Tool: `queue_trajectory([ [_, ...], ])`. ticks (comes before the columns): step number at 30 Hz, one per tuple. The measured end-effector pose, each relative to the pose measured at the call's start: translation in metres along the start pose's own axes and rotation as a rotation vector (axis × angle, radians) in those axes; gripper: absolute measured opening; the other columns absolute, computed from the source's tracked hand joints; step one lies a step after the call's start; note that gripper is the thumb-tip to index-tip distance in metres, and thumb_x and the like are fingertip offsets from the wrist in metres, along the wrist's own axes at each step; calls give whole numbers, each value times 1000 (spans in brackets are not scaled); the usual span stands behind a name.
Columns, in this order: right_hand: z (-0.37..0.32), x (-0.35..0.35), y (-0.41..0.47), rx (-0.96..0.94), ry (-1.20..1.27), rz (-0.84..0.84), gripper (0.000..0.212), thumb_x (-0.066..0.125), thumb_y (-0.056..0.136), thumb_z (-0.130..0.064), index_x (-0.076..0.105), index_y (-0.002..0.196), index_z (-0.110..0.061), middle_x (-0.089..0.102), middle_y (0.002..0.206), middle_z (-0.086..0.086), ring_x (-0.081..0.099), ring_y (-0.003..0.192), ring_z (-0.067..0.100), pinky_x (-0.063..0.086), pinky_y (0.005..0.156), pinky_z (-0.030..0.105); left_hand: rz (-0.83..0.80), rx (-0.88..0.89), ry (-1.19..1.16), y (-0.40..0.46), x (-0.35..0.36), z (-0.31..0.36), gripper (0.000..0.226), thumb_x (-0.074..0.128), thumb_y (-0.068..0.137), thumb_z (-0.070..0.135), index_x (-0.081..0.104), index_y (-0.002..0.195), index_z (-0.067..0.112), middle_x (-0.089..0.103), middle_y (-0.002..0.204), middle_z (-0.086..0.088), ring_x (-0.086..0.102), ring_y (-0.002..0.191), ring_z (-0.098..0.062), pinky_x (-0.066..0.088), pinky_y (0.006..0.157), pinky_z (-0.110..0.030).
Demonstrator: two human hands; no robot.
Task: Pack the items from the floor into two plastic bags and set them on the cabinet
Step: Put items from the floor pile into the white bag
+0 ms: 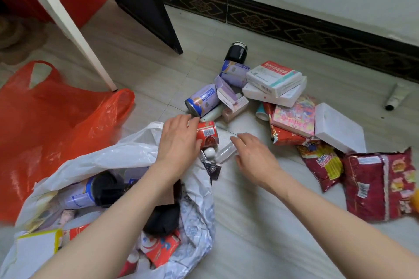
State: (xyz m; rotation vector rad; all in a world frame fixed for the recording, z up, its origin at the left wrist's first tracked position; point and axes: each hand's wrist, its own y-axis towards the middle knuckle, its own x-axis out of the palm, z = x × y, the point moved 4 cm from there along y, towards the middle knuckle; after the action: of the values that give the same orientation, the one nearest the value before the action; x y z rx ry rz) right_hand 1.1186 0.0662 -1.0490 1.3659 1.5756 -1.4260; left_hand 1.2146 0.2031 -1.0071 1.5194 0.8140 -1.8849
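While my left hand [179,140] curls around a red can [207,135] lying on the floor [249,222], my right hand [251,154] pinches a small clear plastic bottle [224,153] just beside it. Both sit at the mouth of the white plastic bag [127,156], which already holds cans, cartons and dark bundles. An orange plastic bag [56,115] lies slack to my left, near a white leg [68,20]. Still loose on the floor ahead are purple cans [203,99], a stack of white boxes [275,85], a pink booklet [294,116], a white flat box [339,128], red snack packets [367,179], a black jar [237,52] and, well apart by the wall, a tube [395,96].
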Motion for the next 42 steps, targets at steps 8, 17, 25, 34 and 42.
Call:
queue_trajectory([
  [8,5,28,23,-132,-96,-75,37,39,89,-9,45,125,-13,44,131,7,35,126,25,17,110,35,-291,43,171,38,38,2,70,66,77,38,32,134,16,49,125,-10,47,112,-30,37,91,-39],
  [17,15,24,8,-28,-32,-47,31,38,89,-8,44,120,-11,45,123,8,40,116,27,32,92,36,-340,-21,97,50,43,6,73,70,71,36,32,130,17,53,119,-11,51,109,-32,39,90,-41],
  [25,20,-19,-24,182,435,96,28,52,90,-26,54,116,-13,53,108,4,49,107,22,32,80,26,110,-131,-558,42,-41,24,62,68,69,46,41,121,25,59,110,-1,55,100,-20,47,82,-38],
  [34,-77,-60,-55,139,849,-64,15,50,87,-32,58,77,-24,61,61,-5,52,48,5,42,50,20,-95,-854,-1510,-100,-82,-42,30,70,75,35,62,94,12,74,74,-6,70,66,-19,55,64,-32],
  [42,-146,-63,-54,35,779,-189,27,49,87,-18,67,102,-31,66,88,-9,58,81,7,39,73,19,-201,-1145,-1442,-212,-68,-111,28,68,79,19,62,99,1,70,79,-23,65,64,-32,54,75,-45],
])
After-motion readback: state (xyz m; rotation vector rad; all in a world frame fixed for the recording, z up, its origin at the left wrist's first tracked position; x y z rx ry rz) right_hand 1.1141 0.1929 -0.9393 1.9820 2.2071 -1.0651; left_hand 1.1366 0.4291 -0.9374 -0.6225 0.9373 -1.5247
